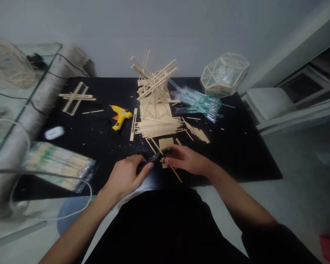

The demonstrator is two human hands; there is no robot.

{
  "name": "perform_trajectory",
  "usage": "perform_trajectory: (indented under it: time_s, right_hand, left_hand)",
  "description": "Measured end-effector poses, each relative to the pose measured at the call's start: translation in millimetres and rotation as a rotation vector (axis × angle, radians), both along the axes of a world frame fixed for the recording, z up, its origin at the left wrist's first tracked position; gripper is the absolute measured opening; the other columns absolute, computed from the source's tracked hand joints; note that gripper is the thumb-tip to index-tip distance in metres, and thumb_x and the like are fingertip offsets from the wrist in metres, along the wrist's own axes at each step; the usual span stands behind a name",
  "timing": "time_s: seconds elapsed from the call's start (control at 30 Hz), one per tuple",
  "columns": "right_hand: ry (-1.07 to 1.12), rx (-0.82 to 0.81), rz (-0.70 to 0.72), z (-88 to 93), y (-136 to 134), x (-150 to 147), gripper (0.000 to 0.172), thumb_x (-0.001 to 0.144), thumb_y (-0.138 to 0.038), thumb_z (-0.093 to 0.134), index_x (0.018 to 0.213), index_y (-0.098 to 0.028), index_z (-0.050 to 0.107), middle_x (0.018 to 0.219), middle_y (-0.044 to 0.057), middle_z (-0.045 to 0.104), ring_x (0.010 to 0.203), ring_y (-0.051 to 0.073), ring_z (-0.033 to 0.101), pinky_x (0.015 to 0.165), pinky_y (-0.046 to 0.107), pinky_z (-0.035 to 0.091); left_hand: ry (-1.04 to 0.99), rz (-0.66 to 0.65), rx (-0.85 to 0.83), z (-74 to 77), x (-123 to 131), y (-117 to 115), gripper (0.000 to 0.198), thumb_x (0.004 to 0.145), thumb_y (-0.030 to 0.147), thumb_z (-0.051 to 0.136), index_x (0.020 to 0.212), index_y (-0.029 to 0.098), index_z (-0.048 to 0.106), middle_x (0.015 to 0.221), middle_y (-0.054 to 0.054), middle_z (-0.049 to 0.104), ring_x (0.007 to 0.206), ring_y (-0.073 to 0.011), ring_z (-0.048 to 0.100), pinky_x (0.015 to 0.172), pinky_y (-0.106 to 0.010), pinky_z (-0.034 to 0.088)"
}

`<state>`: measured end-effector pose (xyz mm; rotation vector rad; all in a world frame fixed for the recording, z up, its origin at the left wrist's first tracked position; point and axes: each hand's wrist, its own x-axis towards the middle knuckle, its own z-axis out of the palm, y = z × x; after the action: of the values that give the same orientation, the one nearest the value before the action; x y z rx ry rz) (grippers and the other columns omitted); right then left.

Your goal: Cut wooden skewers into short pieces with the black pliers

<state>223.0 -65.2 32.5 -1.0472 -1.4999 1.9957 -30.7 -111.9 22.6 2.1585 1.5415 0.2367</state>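
A dark, narrow hand tool, pliers-like in shape (154,158), spans the gap between my hands at the table's near edge. My left hand (126,174) is closed around its left end. My right hand (189,159) curls its fingers by the tool's other end, at a thin wooden stick (176,175) that slants past the fingertips; its exact grip is partly hidden. Under the tool lies a small slatted wooden panel (165,142). Just beyond, a pile of loose sticks (158,126) lies across a larger stick panel (156,110).
A stick frame structure (155,82) rises at the back. Left are a yellow glue gun (121,116), a crossed stick frame (77,97) and a bagged stick pack (60,165). Right are plastic wrappers (200,102) and a faceted frame (224,75). A white cable (91,190) loops at left.
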Motion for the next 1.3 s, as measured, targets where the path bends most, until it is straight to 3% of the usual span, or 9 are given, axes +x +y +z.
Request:
perform_trajectory:
  time_s: [0.07,0.17,0.37,0.8,1.0,1.17,1.3]
  right_hand:
    - [-0.041,-0.01,-0.002,6.0,5,4,0.042,0.089,-0.046,0.075,0.12,-0.019,0.066,0.095,0.004,0.069,0.079,0.015,0.07,0.052,0.019,0.053]
    - [-0.072,-0.114,0.029,17.0,8,3,0.032,0.095,-0.044,0.068,0.114,-0.018,0.069,0.104,0.008,0.069,0.079,0.018,0.075,0.045,0.019,0.054]
    - [-0.135,-0.252,0.018,30.7,4,-10,0.014,0.101,-0.027,0.058,0.095,-0.017,0.064,0.096,0.004,0.065,0.067,0.012,0.075,0.061,0.021,0.064]
    - [-0.07,-0.234,-0.01,15.1,10,-9,0.02,0.096,-0.036,0.069,0.091,-0.018,0.063,0.089,0.002,0.064,0.064,0.012,0.073,0.06,0.022,0.065]
    - [-0.06,-0.237,-0.034,16.3,11,-7,0.019,0.097,-0.037,0.067,0.094,-0.019,0.063,0.1,0.005,0.067,0.066,0.013,0.076,0.061,0.023,0.066]
    - [-0.035,-0.19,-0.167,16.5,11,-2,0.018,0.099,-0.035,0.065,0.095,-0.019,0.061,0.105,0.006,0.066,0.07,0.015,0.078,0.065,0.026,0.068]
    - [0.021,-0.188,-0.153,13.9,6,-4,0.02,0.096,-0.037,0.07,0.097,-0.018,0.063,0.105,0.006,0.067,0.073,0.015,0.078,0.069,0.027,0.068]
  left_hand:
    - [0.02,-0.014,0.011,0.4,1,-1,0.05,0.103,0.061,0.036,0.091,0.02,0.063,0.083,-0.006,0.07,0.076,-0.0239,0.067,0.066,-0.034,0.043]
    - [0.052,-0.056,0.025,1.7,4,-3,0.05,0.102,0.063,0.038,0.091,0.02,0.062,0.082,-0.005,0.069,0.074,-0.0228,0.067,0.064,-0.033,0.042]
    - [0.145,-0.106,0.046,6.6,10,-2,0.053,0.103,0.063,0.033,0.085,0.02,0.06,0.078,-0.004,0.065,0.068,-0.0213,0.065,0.059,-0.032,0.039]
    - [0.081,-0.058,0.039,8.2,12,3,0.05,0.1,0.061,0.042,0.077,0.021,0.06,0.069,-0.004,0.062,0.056,-0.0199,0.059,0.054,-0.031,0.031]
    - [0.181,-0.042,0.023,7.3,10,5,0.056,0.1,0.067,0.037,0.073,0.022,0.058,0.069,-0.007,0.065,0.058,-0.0233,0.061,0.054,-0.03,0.024]
    - [0.232,0.102,0.002,7.3,-5,11,0.059,0.096,0.072,0.038,0.068,0.023,0.055,0.06,-0.006,0.061,0.054,-0.0227,0.057,0.054,-0.03,0.021]
    - [-0.003,0.241,-0.028,7.3,-10,13,0.054,0.093,0.07,0.051,0.068,0.022,0.058,0.054,0.0,0.054,0.051,-0.0186,0.053,0.055,-0.029,0.03]
